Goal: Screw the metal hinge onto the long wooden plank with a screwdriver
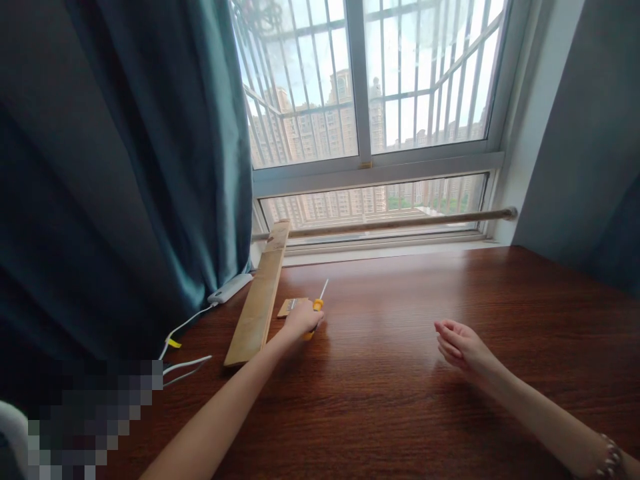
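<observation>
My left hand is wrapped around the yellow and black handle of a screwdriver, whose metal shaft slants up towards the window. Just behind that hand lies a small flat wooden piece with shiny metal bits on it, too small to name and partly covered by the fingers. A long wooden board rests to the left, its far end raised against the window rail. My right hand hovers over the right part of the table with its fingers curled together. Whatever it may hold is hidden.
Both arms reach over a brown wood-grain table. A white power strip with a white cable lies at the left edge, below the dark blue curtain. Along the far side, a horizontal rail crosses in front of the barred window.
</observation>
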